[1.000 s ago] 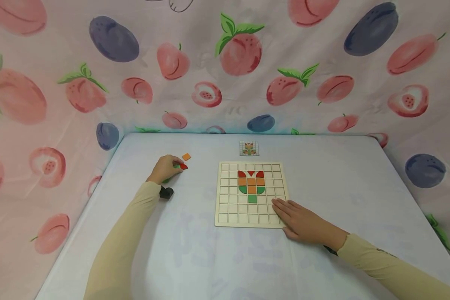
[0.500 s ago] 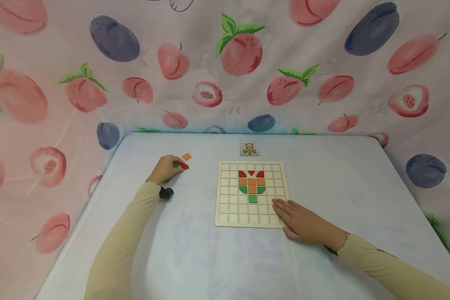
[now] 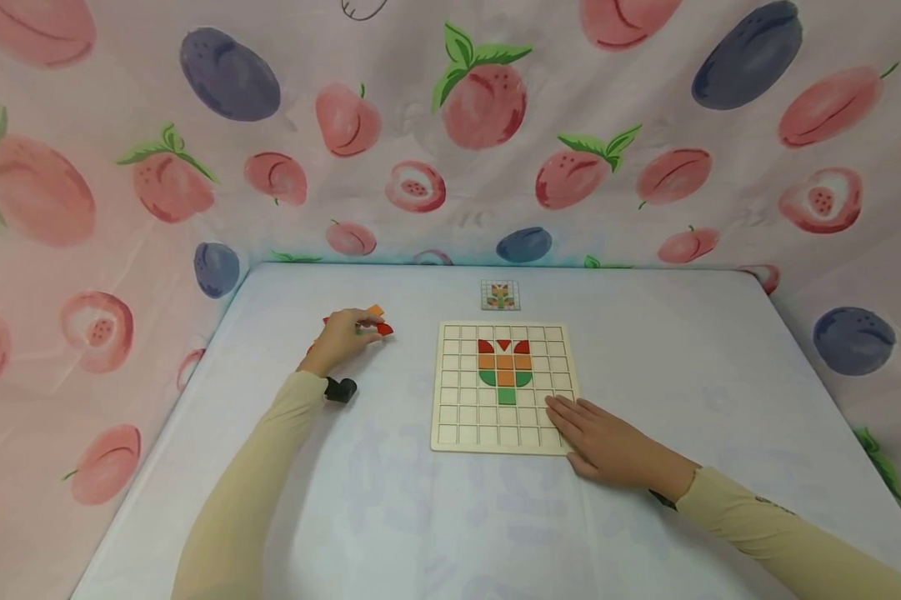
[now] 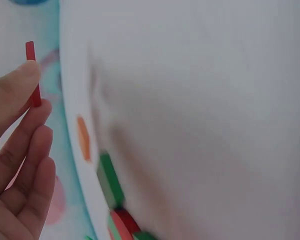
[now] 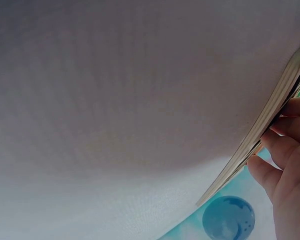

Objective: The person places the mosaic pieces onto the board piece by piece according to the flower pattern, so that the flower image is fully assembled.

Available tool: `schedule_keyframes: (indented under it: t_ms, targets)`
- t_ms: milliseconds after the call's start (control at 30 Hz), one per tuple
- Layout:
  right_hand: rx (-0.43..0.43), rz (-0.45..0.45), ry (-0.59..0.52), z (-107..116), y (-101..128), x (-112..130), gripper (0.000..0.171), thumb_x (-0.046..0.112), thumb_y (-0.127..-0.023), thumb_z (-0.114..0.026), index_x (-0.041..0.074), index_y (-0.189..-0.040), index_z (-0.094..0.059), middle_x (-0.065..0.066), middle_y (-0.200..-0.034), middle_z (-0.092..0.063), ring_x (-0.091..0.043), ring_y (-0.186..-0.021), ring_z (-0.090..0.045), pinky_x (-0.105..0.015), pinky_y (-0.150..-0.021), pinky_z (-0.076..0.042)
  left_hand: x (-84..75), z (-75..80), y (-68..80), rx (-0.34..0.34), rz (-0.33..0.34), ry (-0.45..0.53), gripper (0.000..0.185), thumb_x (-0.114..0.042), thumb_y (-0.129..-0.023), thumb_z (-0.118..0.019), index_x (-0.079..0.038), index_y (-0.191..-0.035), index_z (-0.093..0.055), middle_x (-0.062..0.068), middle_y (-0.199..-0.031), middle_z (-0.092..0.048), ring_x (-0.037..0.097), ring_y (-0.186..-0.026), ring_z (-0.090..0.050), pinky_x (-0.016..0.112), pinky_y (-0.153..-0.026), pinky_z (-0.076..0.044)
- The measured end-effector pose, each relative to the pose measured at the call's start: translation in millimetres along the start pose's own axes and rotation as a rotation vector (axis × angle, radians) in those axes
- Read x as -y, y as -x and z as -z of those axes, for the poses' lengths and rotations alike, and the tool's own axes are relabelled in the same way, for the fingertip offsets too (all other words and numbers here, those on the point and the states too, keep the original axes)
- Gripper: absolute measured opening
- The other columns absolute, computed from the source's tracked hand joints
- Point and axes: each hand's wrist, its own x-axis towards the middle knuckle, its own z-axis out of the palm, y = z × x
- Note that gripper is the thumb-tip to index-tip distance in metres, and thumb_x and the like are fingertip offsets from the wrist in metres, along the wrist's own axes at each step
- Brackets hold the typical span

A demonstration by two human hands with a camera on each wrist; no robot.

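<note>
In the head view my left hand [image 3: 341, 337] is raised a little over the left of the table, pinching a red tile [image 3: 385, 330] between thumb and finger. The left wrist view shows this tile [image 4: 30, 51] edge-on as a thin strip. My right hand [image 3: 608, 443] rests with extended fingers on the lower right corner of a pale gridded board [image 3: 458, 423]. On the board, red, orange and green tiles [image 3: 505, 362] form a tulip-like shape. The right wrist view has the fingers [image 5: 280, 145] along the board's edge [image 5: 255, 130].
Loose tiles lie under and beside the left hand: an orange one [image 4: 83, 139], a green one [image 4: 110, 181] and more red and green ones. A small picture card [image 3: 500, 295] with a similar flower lies behind the board. Fruit-printed cloth [image 3: 412, 125] rises behind the table.
My left hand has shifted slightly right with the red tile, uncovering red tiles behind it and partly overlapping the orange one. My right hand and the board stay put.
</note>
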Motion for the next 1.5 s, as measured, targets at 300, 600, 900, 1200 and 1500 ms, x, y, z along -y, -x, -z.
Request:
schedule_keyframes:
  t_ms: [300,600,900,1200,1500]
  targets:
    - [0.009,-0.002,-0.004,4,-1,1,0.059,0.026,-0.09,-0.054,-0.005,-0.139,-0.04,-0.019,-0.147,-0.037,-0.033,-0.136,-0.038,-0.046,-0.106,-0.038,-32.8,-20.8,10.6,0.01,-0.174,0.047,0.029,-0.011,-0.081,-0.072,-0.007,-0.11,-0.069,0.009,-0.11,-0.068,0.026,-0.103,-0.061,0.041,-0.093,-0.049]
    - [0.038,-0.019,-0.016,5,-1,1,0.06,0.026,-0.091,-0.052,-0.005,-0.14,-0.038,-0.019,-0.149,-0.035,-0.032,-0.137,-0.035,-0.046,-0.108,-0.037,-73.8,-50.6,24.5,0.108,-0.264,-0.007,0.029,-0.016,-0.082,-0.073,-0.009,-0.11,-0.069,0.004,-0.107,-0.068,0.02,-0.1,-0.06,0.036,-0.091,-0.05]
    - [0.039,-0.019,-0.024,6,-1,2,0.06,0.027,-0.091,-0.052,-0.005,-0.14,-0.038,-0.019,-0.149,-0.035,-0.032,-0.137,-0.036,-0.046,-0.108,-0.036,-98.2,-76.2,31.7,0.215,-0.334,-0.025,0.024,-0.017,-0.083,-0.072,-0.009,-0.106,-0.071,0.002,-0.103,-0.069,0.015,-0.092,-0.058,0.028,-0.082,-0.049]
    - [0.031,-0.013,-0.021,5,-1,2,0.06,0.027,-0.091,-0.053,-0.005,-0.14,-0.038,-0.019,-0.149,-0.036,-0.033,-0.137,-0.036,-0.046,-0.107,-0.037,-103.2,-90.6,30.0,0.301,-0.391,-0.008,0.025,-0.019,-0.084,-0.07,-0.008,-0.106,-0.071,0.003,-0.104,-0.069,0.014,-0.095,-0.059,0.027,-0.084,-0.05]
    - [0.028,-0.011,-0.008,3,-1,1,0.06,0.028,-0.091,-0.053,-0.004,-0.14,-0.038,-0.018,-0.149,-0.035,-0.032,-0.137,-0.036,-0.046,-0.107,-0.037,-108.5,-99.8,26.2,0.325,-0.41,-0.093,0.025,-0.021,-0.08,-0.074,-0.01,-0.103,-0.073,-0.001,-0.1,-0.069,0.011,-0.097,-0.059,0.024,-0.089,-0.048]
